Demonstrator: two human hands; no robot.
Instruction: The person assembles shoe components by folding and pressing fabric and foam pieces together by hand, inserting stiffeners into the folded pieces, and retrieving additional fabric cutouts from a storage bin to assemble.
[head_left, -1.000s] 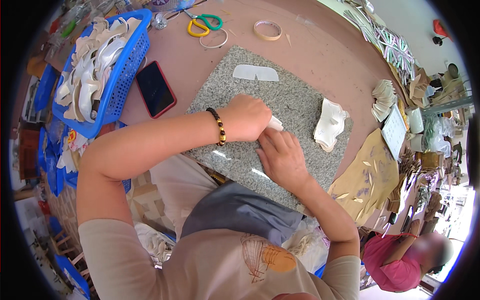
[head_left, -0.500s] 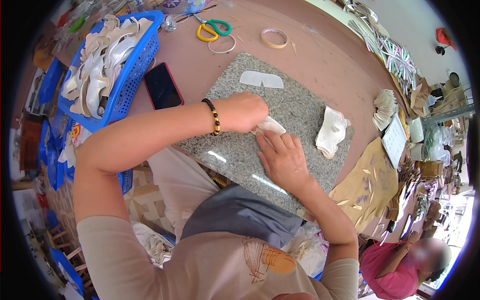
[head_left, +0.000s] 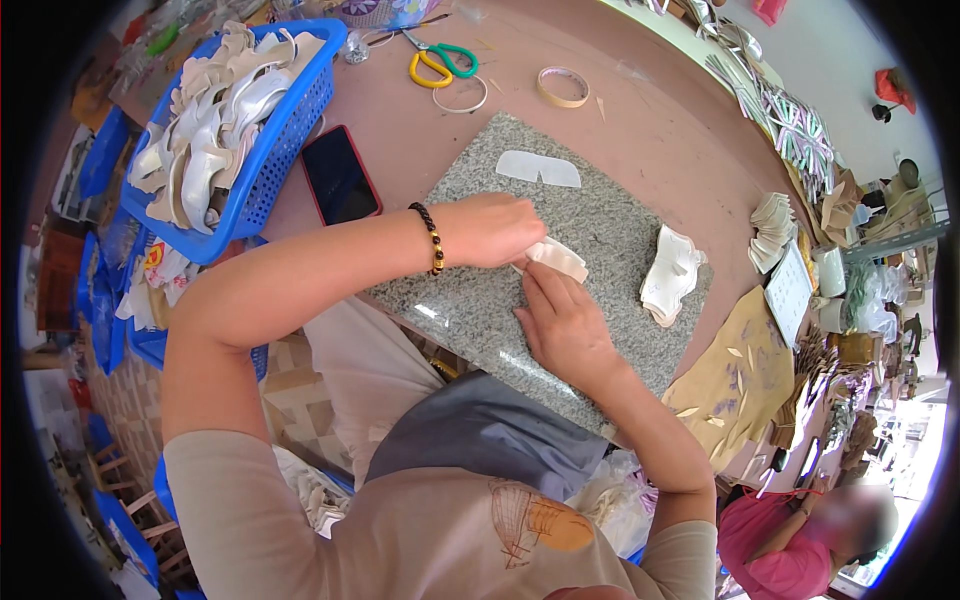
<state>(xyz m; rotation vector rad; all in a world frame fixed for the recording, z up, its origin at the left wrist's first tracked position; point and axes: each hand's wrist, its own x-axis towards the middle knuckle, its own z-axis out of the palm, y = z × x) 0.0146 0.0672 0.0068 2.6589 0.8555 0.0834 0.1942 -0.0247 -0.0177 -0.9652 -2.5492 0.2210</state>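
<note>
A small cream-white piece (head_left: 560, 260), like thin leather or fabric, lies on the speckled grey stone slab (head_left: 470, 300) between my hands. My left hand (head_left: 500, 230) is closed in a fist at the piece's left end; its fingertips and whatever is in them are hidden. From the near side my right hand (head_left: 572, 325) rests its outstretched fingertips on the piece's lower edge, thumb apart. Farther up the slab lies a flat white notched cutout (head_left: 538, 169). A stack of cream shaped pieces (head_left: 672, 275) sits on the slab's right side.
A blue basket (head_left: 285, 135) full of cream and silvery cut pieces stands at the left. Nearby are a phone (head_left: 341, 175), scissors (head_left: 430, 70) with yellow and green handles, and a tape roll (head_left: 563, 87). Tan sheet material (head_left: 735, 370) lies at the right. Another person (head_left: 775, 545) sits lower right.
The whole view has shifted slightly. Both hands stay at the cream-white piece, and more of it shows beside my left fist than before.
</note>
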